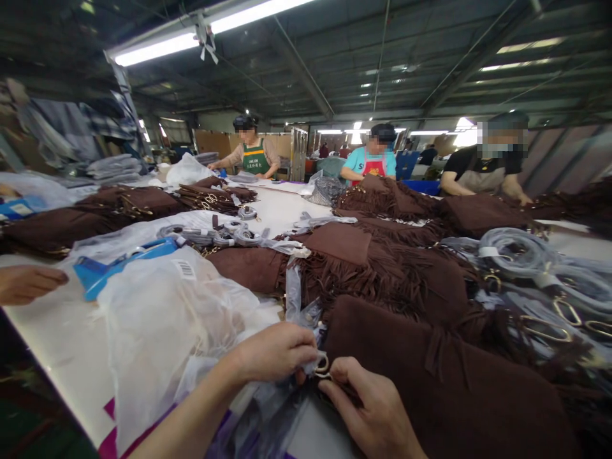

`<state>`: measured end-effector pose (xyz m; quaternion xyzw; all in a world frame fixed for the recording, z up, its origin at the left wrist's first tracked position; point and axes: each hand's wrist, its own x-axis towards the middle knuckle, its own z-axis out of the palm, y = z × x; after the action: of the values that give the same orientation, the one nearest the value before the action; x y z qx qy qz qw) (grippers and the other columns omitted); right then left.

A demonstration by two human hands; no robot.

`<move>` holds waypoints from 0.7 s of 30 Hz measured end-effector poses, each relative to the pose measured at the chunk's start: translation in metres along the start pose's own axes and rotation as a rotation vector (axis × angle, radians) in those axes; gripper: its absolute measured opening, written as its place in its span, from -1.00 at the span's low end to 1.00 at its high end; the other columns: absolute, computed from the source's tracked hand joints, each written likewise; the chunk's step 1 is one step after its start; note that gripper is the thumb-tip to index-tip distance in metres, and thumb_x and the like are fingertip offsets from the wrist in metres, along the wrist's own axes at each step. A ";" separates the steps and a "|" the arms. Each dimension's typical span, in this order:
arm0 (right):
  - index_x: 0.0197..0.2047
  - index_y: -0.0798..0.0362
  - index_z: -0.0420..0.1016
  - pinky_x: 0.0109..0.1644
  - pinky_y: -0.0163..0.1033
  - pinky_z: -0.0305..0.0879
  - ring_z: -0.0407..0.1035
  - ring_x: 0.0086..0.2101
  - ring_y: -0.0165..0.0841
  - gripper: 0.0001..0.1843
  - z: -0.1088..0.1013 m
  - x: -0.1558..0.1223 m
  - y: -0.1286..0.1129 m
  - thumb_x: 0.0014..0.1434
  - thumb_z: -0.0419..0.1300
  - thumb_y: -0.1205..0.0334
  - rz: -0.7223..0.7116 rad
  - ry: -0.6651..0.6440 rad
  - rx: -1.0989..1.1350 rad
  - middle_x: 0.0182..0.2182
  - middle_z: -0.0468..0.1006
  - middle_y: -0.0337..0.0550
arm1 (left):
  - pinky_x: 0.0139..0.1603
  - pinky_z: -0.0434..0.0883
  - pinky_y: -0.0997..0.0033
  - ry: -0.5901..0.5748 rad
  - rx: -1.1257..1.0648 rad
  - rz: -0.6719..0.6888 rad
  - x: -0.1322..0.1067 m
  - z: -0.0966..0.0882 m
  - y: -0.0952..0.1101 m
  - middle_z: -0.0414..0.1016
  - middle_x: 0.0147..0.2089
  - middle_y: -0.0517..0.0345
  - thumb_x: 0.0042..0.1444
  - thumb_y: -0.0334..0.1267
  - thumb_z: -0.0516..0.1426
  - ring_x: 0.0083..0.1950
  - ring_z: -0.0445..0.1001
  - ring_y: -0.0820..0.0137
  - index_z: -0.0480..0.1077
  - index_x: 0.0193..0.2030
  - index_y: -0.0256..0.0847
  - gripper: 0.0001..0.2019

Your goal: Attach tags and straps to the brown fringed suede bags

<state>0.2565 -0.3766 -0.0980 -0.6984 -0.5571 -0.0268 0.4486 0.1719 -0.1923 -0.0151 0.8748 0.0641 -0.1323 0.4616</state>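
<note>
My left hand (275, 352) is closed in a pinch on a clear plastic wrap with a gold metal ring (322, 366) at the near edge of the table. My right hand (368, 408) is closed too, its fingers gripping the edge of a brown suede fringed bag (430, 370) right beside the ring. The two hands almost touch. The bag lies flat in front of me, with more brown fringed bags (382, 268) stacked behind it.
Crumpled clear plastic bags (167, 319) and a blue packet (124, 258) lie at left on the white table (57, 338). Wrapped straps with gold clasps (535, 280) pile up at right. Another person's hand (29, 284) rests at far left. Three people work across the table.
</note>
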 end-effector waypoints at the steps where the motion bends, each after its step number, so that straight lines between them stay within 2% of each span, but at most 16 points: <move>1: -0.25 -0.05 0.33 -0.40 -0.39 0.24 0.44 -0.49 -0.43 -0.85 -0.002 0.000 -0.001 0.40 0.09 0.15 -0.014 -0.012 0.004 -0.45 0.51 -0.37 | -0.40 0.23 0.51 0.005 0.003 0.003 0.001 0.000 0.000 0.43 -0.52 0.26 0.18 -0.21 0.01 -0.43 0.41 0.41 0.32 -0.41 -0.17 -0.82; 6: -0.20 -0.05 0.41 -0.32 -0.38 0.25 0.45 -0.43 -0.41 -0.78 -0.007 0.004 -0.008 0.45 0.01 0.13 -0.066 -0.021 -0.013 -0.40 0.54 -0.31 | -0.35 0.24 0.48 0.041 0.053 0.034 0.001 -0.001 0.000 0.38 -0.54 0.25 0.21 -0.20 -0.03 -0.44 0.37 0.40 0.27 -0.45 -0.17 -0.77; 11: -0.29 0.00 0.43 -0.38 -0.31 0.21 0.40 -0.45 -0.35 -0.64 -0.001 0.009 -0.009 0.48 -0.08 0.14 -0.084 -0.028 -0.152 -0.46 0.46 -0.23 | -0.37 0.24 0.45 -0.005 -0.076 0.062 0.008 0.000 -0.008 0.29 -0.56 0.28 0.21 -0.20 -0.06 -0.47 0.31 0.40 0.23 -0.42 -0.16 -0.79; 17: -0.31 0.00 0.39 -0.37 -0.33 0.22 0.40 -0.46 -0.39 -0.60 0.004 0.014 -0.009 0.48 -0.09 0.02 -0.027 0.136 -0.104 -0.46 0.46 -0.27 | -0.40 0.21 0.46 -0.037 -0.145 0.081 0.013 0.000 -0.015 0.28 -0.58 0.29 0.18 -0.20 -0.06 -0.50 0.27 0.43 0.23 -0.45 -0.17 -0.79; 21: -0.34 -0.01 0.34 -0.37 -0.33 0.23 0.39 -0.46 -0.38 -0.60 0.005 0.014 -0.010 0.48 -0.10 0.02 -0.013 0.116 -0.087 -0.43 0.44 -0.26 | -0.48 0.18 0.47 -0.014 -0.150 0.055 0.013 0.000 -0.014 0.26 -0.59 0.30 0.16 -0.21 -0.05 -0.54 0.26 0.43 0.25 -0.44 -0.18 -0.81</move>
<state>0.2519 -0.3632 -0.0873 -0.7108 -0.5331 -0.0946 0.4491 0.1806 -0.1846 -0.0302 0.8383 0.0465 -0.1204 0.5297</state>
